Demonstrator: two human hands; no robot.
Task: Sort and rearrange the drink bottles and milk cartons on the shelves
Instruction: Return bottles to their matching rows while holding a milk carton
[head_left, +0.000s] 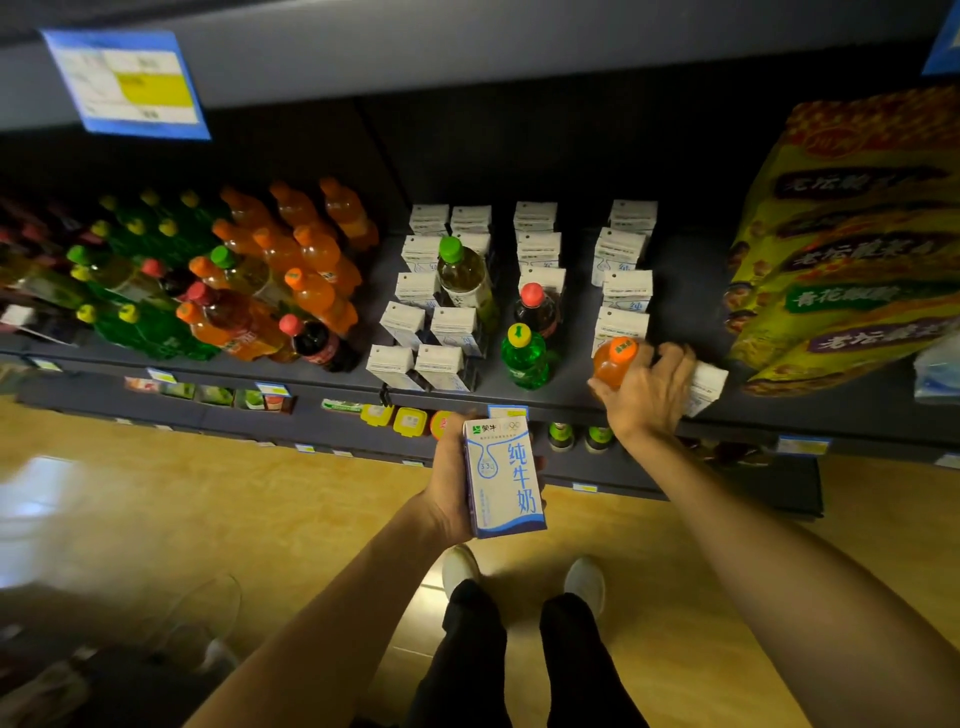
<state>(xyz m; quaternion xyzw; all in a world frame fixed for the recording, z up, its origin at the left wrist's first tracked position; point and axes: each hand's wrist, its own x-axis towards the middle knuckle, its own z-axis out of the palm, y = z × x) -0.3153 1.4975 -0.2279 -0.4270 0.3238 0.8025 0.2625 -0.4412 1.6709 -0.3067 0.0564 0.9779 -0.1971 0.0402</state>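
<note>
My left hand (448, 480) holds a white and blue milk carton (504, 478) upright in front of the shelf edge. My right hand (649, 387) grips an orange soda bottle (614, 361) standing at the front right of the shelf (519, 400). A milk carton (705, 387) lies just behind that hand. Several white milk cartons (439, 322) stand in rows on the shelf. Among them stand a green-capped tea bottle (465, 275), a red-capped dark bottle (537, 309) and a green bottle with a yellow cap (524, 356).
Orange, green and dark bottles (291, 270) crowd the shelf's left half. Large yellow noodle packs (847, 244) fill the right end. An upper shelf with a blue price tag (130, 83) hangs overhead. Lower shelves hold more goods. My feet stand on a wooden floor (260, 509).
</note>
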